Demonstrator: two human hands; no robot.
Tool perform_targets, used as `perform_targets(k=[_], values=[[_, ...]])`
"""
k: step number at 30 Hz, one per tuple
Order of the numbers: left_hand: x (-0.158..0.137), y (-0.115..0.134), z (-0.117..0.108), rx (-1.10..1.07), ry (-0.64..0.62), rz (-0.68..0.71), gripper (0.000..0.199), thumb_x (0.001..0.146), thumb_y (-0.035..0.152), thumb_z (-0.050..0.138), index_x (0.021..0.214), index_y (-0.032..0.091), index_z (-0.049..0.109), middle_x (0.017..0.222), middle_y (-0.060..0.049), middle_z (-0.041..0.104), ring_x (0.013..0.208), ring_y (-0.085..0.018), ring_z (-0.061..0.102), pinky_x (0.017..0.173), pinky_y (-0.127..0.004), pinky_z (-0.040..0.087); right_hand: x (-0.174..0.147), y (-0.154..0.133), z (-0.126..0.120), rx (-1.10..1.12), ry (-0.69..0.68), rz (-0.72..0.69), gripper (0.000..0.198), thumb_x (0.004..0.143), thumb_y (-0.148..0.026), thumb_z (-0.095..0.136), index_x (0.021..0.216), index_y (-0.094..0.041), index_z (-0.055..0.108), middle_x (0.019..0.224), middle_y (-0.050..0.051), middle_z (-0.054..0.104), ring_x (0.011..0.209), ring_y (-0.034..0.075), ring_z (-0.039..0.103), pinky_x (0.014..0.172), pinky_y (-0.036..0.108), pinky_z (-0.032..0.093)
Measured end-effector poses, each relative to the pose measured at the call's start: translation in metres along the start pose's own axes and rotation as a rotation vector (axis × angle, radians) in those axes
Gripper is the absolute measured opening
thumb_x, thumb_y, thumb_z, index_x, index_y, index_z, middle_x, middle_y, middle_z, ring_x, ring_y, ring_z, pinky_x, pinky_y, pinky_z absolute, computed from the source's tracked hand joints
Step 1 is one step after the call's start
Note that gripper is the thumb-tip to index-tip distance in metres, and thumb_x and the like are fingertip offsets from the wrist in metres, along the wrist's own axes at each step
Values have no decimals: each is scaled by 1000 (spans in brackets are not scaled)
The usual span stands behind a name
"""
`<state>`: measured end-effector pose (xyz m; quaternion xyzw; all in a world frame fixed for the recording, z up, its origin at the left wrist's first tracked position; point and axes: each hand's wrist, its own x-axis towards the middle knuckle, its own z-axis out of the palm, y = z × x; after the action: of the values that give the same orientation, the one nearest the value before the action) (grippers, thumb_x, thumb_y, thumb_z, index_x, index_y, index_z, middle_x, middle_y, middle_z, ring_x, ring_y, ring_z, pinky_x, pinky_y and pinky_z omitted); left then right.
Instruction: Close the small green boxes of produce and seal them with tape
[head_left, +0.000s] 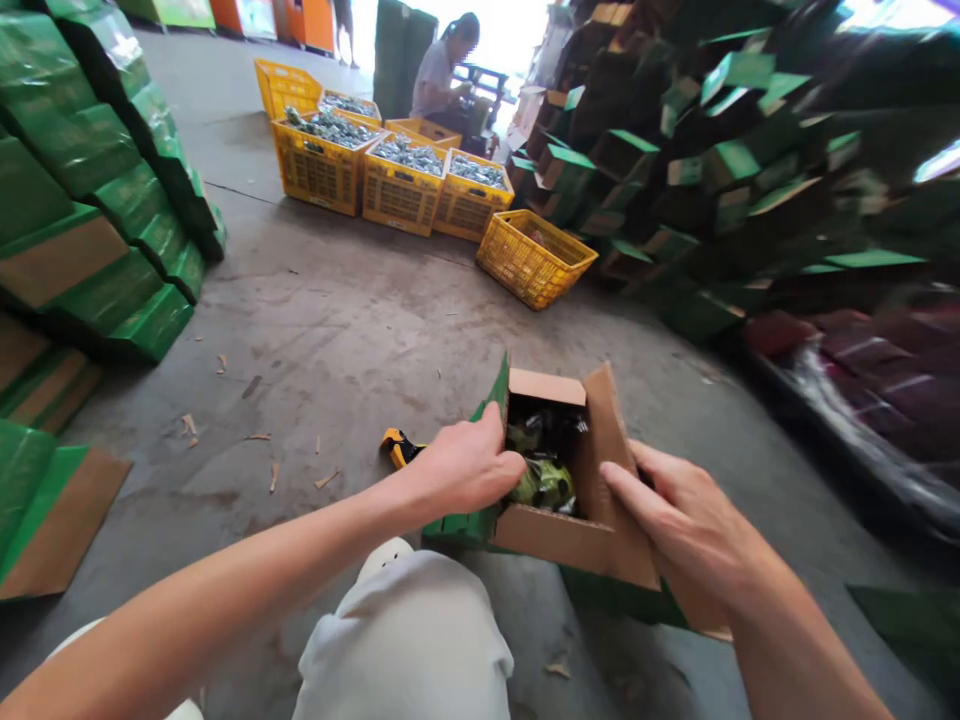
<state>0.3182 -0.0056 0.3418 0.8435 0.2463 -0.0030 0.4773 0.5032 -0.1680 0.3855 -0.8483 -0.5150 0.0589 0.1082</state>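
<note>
An open green cardboard box (551, 535) with brown inner sides is tilted in front of my knees, its flaps raised. Inside lie green items (546, 484) in clear plastic wrap; their kind cannot be made out. My left hand (469, 465) grips the left flap and edge, thumb at the opening. On the other side my right hand (679, 510) clasps the right flap, with its thumb on the brown face and the fingers behind. A yellow-and-black tool (401, 447), perhaps a utility knife, shows just beyond my left forearm, partly hidden.
Yellow crates (405, 190) filled with small wrapped items stand ahead, beside a tilted yellow basket (536, 260). Stacked green boxes (82, 150) rise at left. Piled open boxes (720, 160) fill the right. A person (446, 75) sits behind the crates. Cardboard scraps (328, 479) litter the floor.
</note>
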Motion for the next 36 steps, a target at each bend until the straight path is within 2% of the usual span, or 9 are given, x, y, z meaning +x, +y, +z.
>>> perform_targets(k=[5, 8, 11, 14, 21, 24, 29, 31, 36], values=[[-48, 7, -38, 83, 305, 111, 51, 94, 35, 45, 143, 22, 49, 117, -6, 76, 107, -29, 72, 97, -38, 53, -6, -61, -41, 84, 111, -90, 41, 102, -46, 45, 121, -21, 71, 104, 9, 76, 85, 23, 69, 75, 31, 52], [-74, -7, -67, 244, 501, 60, 54, 95, 35, 43, 147, 21, 47, 109, -3, 76, 104, -30, 73, 96, -40, 53, 8, -104, -24, 197, 214, -153, 37, 100, -40, 46, 118, -17, 69, 97, 6, 74, 80, 20, 64, 74, 28, 49], [-93, -42, -92, 438, 578, -164, 51, 95, 34, 42, 144, 21, 51, 102, -4, 77, 99, -33, 75, 93, -41, 53, 36, -138, 30, 385, 208, -204, 28, 96, -32, 47, 106, -16, 68, 82, 3, 68, 71, 17, 57, 67, 25, 44], [-97, -98, -98, 578, 481, -370, 49, 96, 31, 42, 142, 21, 54, 101, -9, 79, 94, -33, 76, 87, -38, 54, 59, -158, 111, 601, 79, -259, 21, 91, -28, 49, 90, -16, 66, 73, 0, 62, 66, 15, 52, 65, 24, 41], [-87, -277, -35, 420, 144, -447, 42, 86, 9, 47, 119, 19, 71, 117, -12, 78, 111, -27, 72, 90, -30, 51, 33, -159, 303, 814, -451, -90, 21, 87, -33, 59, 93, -18, 72, 70, 0, 67, 70, 18, 58, 63, 25, 45], [-98, -335, -14, 300, 88, -419, 42, 85, 10, 51, 117, 22, 75, 117, -9, 79, 113, -28, 72, 91, -31, 51, 21, -146, 332, 718, -651, -128, 28, 92, -41, 59, 80, -18, 72, 67, 2, 69, 67, 19, 62, 62, 25, 45], [-111, -382, -30, -13, 46, -239, 43, 88, 21, 56, 125, 27, 75, 123, -4, 78, 118, -27, 70, 99, -31, 49, 61, -147, 344, 476, -369, -104, 33, 98, -47, 54, 92, -21, 74, 86, 7, 77, 83, 22, 70, 76, 29, 48], [-117, -392, -46, -226, 65, -234, 48, 88, 30, 61, 135, 24, 70, 124, -5, 78, 117, -27, 70, 100, -32, 51, 82, -157, 359, 473, -428, -123, 28, 91, -43, 63, 104, -21, 74, 103, 10, 78, 98, 25, 70, 84, 31, 49], [-172, -417, -44, -466, 531, -481, 82, 81, 33, 64, 159, 23, 43, 144, -12, 66, 107, -22, 71, 90, -32, 56, 100, -166, 409, 751, -772, -24, 37, 84, -43, 68, 110, -17, 76, 113, 9, 78, 108, 29, 70, 91, 38, 55]])
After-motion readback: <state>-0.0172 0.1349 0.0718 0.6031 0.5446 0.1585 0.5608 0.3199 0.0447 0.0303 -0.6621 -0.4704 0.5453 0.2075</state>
